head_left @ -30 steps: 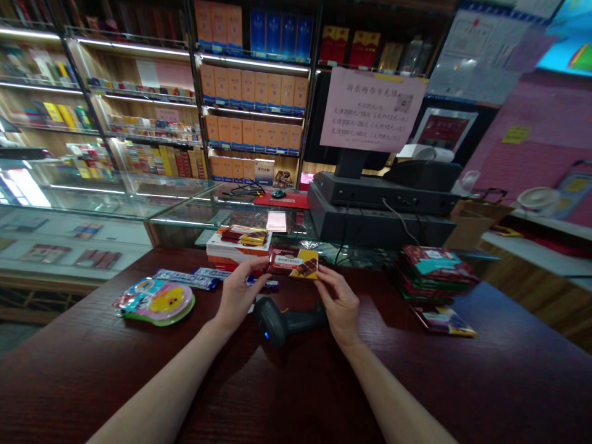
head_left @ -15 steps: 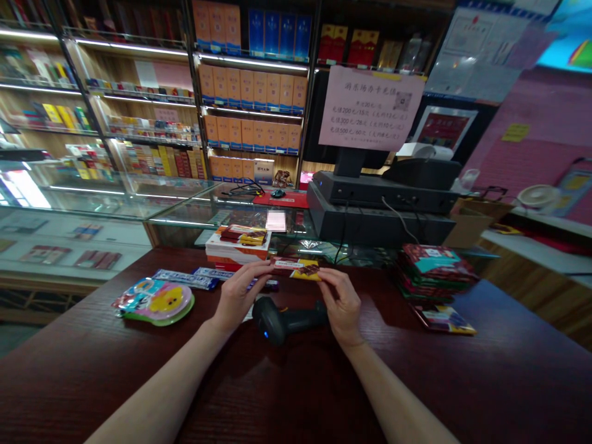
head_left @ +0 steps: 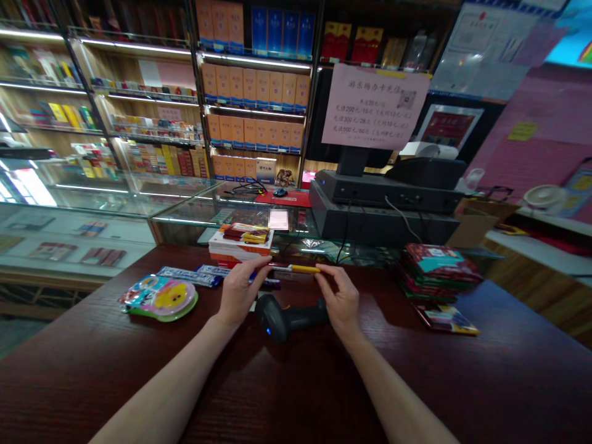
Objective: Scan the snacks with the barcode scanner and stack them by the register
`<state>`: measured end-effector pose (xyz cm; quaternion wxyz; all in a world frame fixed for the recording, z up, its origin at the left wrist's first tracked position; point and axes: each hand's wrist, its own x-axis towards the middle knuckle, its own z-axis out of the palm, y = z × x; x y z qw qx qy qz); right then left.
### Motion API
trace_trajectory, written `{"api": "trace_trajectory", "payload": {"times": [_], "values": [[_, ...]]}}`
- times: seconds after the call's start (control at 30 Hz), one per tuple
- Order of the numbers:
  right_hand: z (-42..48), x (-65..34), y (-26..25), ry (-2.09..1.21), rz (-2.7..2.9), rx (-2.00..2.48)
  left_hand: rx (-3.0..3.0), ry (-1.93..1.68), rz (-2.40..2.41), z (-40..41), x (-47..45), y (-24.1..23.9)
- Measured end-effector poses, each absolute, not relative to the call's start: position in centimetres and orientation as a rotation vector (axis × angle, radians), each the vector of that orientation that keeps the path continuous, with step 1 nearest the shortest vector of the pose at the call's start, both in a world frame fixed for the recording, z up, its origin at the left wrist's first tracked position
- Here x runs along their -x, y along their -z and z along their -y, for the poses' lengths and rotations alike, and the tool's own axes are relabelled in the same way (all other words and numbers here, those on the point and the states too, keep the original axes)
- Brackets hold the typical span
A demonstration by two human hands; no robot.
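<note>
A thin chocolate bar [head_left: 295, 269] in a red and yellow wrapper is held up level, edge toward me. My left hand [head_left: 240, 290] pinches its left end, and my right hand [head_left: 340, 296] pinches the right end. Below the bar, a black barcode scanner [head_left: 282, 317] with a blue light lies on the table. Just behind my left hand stands a white and orange box [head_left: 240, 250] with wrapped bars [head_left: 248, 233] on top. Blue-wrapped bars [head_left: 192, 277] and a purple-wrapped end lie left of and behind that hand, partly hidden by it.
On the dark wooden table [head_left: 287, 394], a colourful toy pack [head_left: 160, 297] lies left. A stack of chocolate packs [head_left: 437, 268] stands right, with another pack [head_left: 448, 319] before it. Behind are a glass counter, a black cash register [head_left: 379, 209] and shelves of boxes [head_left: 256, 86].
The bar has turned in my fingers: its printed front faced me before, and now its narrow edge does. Both hands keep their pinch in nearly the same place.
</note>
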<state>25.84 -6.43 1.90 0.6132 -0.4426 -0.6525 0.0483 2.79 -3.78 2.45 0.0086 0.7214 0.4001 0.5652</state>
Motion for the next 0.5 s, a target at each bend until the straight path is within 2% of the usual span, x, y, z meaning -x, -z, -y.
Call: {"api": "trace_trajectory", "payload": {"times": [0.17,0.5], "values": [[6.4,-25.4,-2.3,-0.266,1.393,1.103,-2.312,-1.7,-1.244,3.8,-2.7,-2.8],[6.1,-25.0,-3.4,-0.587,1.167,1.051,-2.618,-1.274,-1.169,3.1,-1.5,-3.0]]}}
